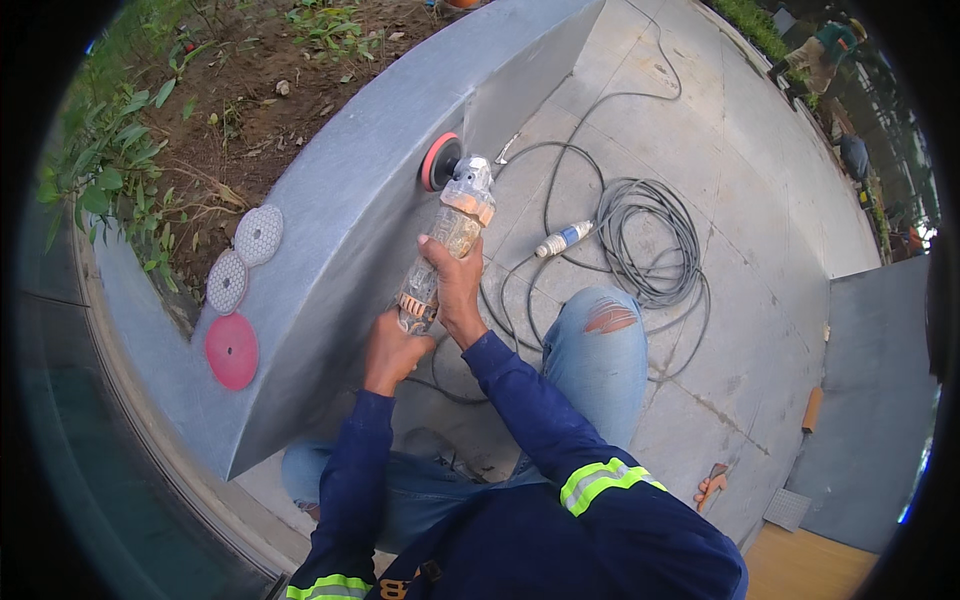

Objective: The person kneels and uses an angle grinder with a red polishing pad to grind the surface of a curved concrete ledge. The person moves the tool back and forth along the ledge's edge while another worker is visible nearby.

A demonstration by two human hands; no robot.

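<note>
An angle grinder [452, 228], dusty and worn, is held in both my hands in front of the grey planter wall [350, 190]. My left hand [392, 350] is closed round its rear end. Farther up, my right hand [458, 283] wraps the body, thumb along the top. A red-edged black disc pad [440, 162] on the grinder's head stands against the wall's side face, near its upper edge; whether it spins I cannot tell. On the wall's top lie two white honeycomb polishing pads [258, 235] and a pink round disc [231, 351].
A coiled grey cable [650, 245] lies on the paving to my right, with a white and blue connector [564, 239] beside it. Soil and plants [130, 190] fill the planter. An orange-handled tool [711, 486] rests on the floor. Another person [825, 50] bends at the far right.
</note>
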